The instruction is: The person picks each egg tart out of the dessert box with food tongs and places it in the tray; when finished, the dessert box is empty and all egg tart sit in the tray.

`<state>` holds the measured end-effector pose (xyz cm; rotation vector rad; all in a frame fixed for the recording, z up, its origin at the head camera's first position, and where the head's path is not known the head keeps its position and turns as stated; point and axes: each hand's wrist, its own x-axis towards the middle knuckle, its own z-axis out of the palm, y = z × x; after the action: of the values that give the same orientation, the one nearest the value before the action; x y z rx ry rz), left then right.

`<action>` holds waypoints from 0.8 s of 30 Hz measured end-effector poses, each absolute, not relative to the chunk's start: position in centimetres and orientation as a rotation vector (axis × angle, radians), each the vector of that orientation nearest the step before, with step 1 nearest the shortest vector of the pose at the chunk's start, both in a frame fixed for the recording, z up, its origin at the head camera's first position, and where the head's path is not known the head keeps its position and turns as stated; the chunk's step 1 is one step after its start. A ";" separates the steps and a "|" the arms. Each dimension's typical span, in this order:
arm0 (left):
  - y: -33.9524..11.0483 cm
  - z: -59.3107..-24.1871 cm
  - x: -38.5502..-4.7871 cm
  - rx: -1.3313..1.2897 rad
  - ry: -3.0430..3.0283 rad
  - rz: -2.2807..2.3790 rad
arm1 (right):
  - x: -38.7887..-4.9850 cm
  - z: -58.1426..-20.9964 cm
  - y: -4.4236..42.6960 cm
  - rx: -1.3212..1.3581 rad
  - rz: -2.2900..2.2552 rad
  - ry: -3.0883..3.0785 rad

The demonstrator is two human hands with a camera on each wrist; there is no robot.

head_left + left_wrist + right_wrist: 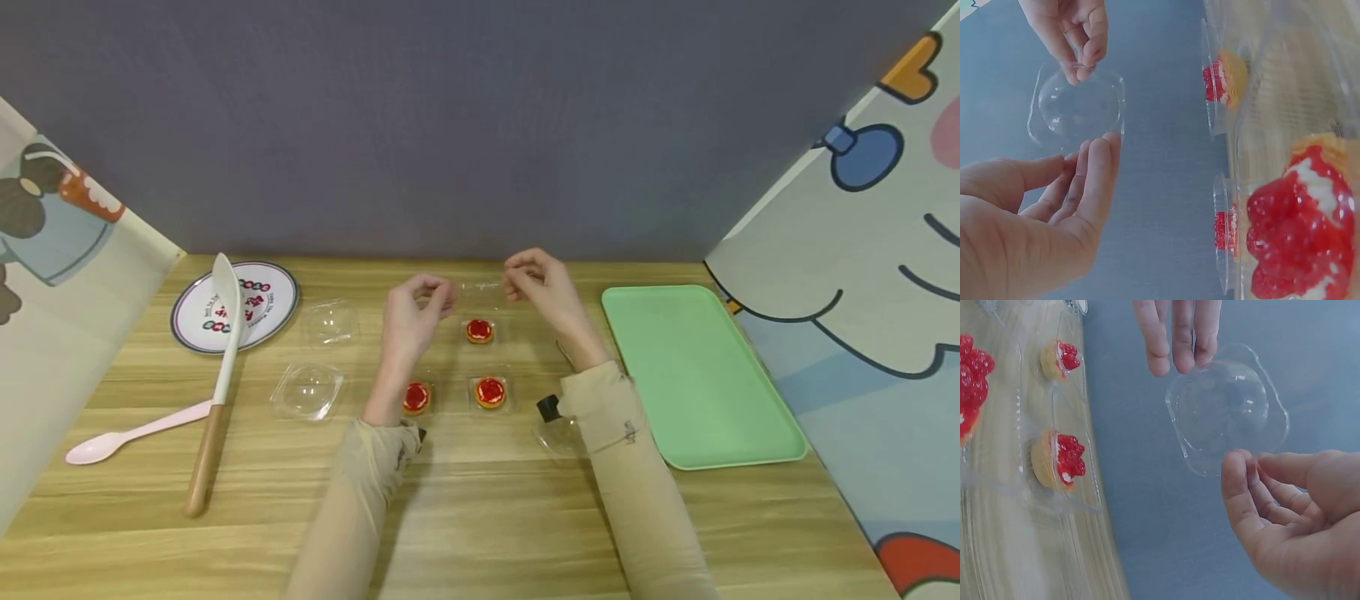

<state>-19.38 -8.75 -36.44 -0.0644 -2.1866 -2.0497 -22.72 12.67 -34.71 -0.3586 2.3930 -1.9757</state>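
A clear domed plastic lid (1079, 106) is held up between both hands, pinched at opposite edges. The left hand (414, 321) grips its left edge with thumb and fingertips; the right hand (547, 292) pinches the right edge. In the right wrist view the lid (1225, 412) shows its dome and wavy rim. Below the hands, a red-topped tart (479, 331) sits in a clear container. Nearer the front are a second tart (491, 392) and a third tart (417, 398), the latter partly behind the left wrist.
Two clear lids (332, 322) (308, 391) lie left of the hands. Farther left are an oval plate (270, 312), a long white ladle with wooden handle (206, 458) and a pink spoon (97, 448). A green tray (705, 375) lies right; a clear piece (558, 435) is beside the right sleeve.
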 end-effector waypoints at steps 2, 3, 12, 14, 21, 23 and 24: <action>-8.6 -36.4 -19.4 -0.068 -2.172 -2.065 | -22.7 -34.6 12.9 -0.371 -1.958 2.414; -8.5 -36.4 -19.4 -0.069 -2.170 -2.070 | -22.6 -34.6 13.1 -0.373 -1.950 2.422; -7.1 -36.6 -19.8 -0.073 -2.238 -2.052 | -22.7 -34.3 14.7 -0.300 -1.850 2.481; -6.7 -36.8 -19.9 -0.078 -2.260 -2.042 | -22.8 -34.4 15.1 -0.277 -1.840 2.487; -5.3 -37.5 -20.5 -0.164 -2.352 -1.997 | -23.2 -35.0 16.3 -0.189 -1.847 2.499; -5.0 -37.8 -20.6 -0.195 -2.410 -1.952 | -23.2 -35.2 16.6 -0.155 -1.830 2.516; -4.8 -37.9 -20.6 -0.210 -2.438 -1.931 | -23.2 -35.3 16.8 -0.141 -1.815 2.528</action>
<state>-20.63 -4.84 -37.86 -0.2103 -2.4381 -1.9313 -23.23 16.76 -35.25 -0.1412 2.5278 -1.8154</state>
